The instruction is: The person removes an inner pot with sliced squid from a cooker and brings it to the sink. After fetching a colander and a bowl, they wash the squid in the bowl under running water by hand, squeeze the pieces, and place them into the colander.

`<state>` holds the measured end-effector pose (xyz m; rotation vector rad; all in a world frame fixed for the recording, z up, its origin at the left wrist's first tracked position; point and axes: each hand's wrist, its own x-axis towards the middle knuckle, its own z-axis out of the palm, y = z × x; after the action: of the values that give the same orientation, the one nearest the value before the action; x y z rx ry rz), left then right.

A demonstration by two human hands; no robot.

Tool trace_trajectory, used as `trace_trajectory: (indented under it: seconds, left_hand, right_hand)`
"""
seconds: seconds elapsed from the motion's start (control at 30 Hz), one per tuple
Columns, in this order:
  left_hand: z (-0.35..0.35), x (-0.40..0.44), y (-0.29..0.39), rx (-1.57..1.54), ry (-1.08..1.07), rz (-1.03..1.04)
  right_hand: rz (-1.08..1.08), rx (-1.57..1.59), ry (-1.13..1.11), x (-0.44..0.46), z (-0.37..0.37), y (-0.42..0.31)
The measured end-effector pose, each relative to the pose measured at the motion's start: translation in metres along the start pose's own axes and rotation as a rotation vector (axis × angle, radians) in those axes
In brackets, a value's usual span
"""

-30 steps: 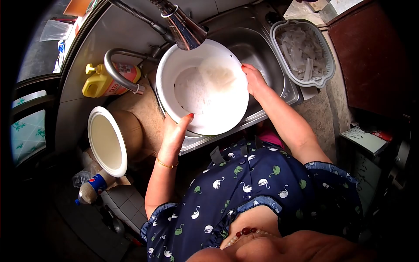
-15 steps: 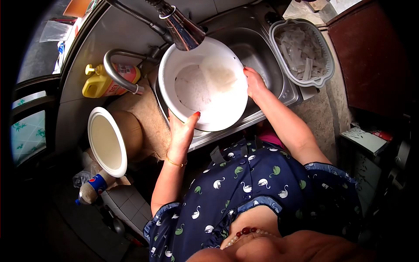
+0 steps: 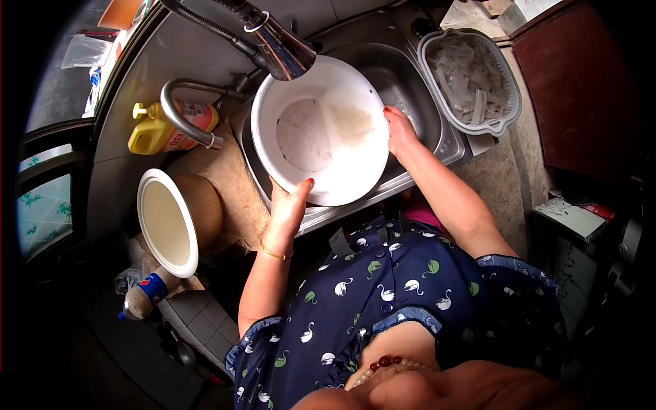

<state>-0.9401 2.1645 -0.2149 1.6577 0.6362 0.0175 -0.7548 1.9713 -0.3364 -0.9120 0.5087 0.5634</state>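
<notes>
Between my hands is a white basin, held over the steel sink and tilted so its inside faces me. Its floor shows grey scuffs, and a brownish patch lies toward the right side. My left hand grips the near-left rim, thumb inside and the other fingers hidden beneath. On the right rim, my right hand is closed, its fingers partly out of sight behind the wall. A chrome spray tap head hangs over the basin's far edge.
Right of the sink stands a white basket of pale translucent pieces. At left are a curved steel tap, a yellow pump bottle, a cream-rimmed tub and a Pepsi-labelled bottle.
The basin has shifted very slightly to the right in my hands, its tilt nearly the same. Both hands keep their hold on the rim.
</notes>
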Motion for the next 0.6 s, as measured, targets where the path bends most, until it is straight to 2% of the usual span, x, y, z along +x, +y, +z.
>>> trace_trajectory:
  seconds: [0.2, 0.27, 0.5, 0.6]
  left_hand:
    - [0.005, -0.004, 0.012, -0.015, 0.019, -0.031]
    - [0.01, -0.009, 0.032, -0.047, 0.013, -0.065]
    - [0.012, -0.01, 0.036, -0.08, 0.015, -0.058]
    - [0.015, -0.012, 0.046, -0.128, -0.016, -0.095]
  right_hand:
    - [0.027, 0.054, 0.062, -0.019, 0.012, -0.006]
    - [0.024, 0.076, 0.031, -0.021, 0.013, -0.007]
    - [-0.003, 0.081, -0.049, -0.014, 0.008, -0.003]
    - [-0.026, 0.016, -0.014, -0.015, 0.011, -0.004]
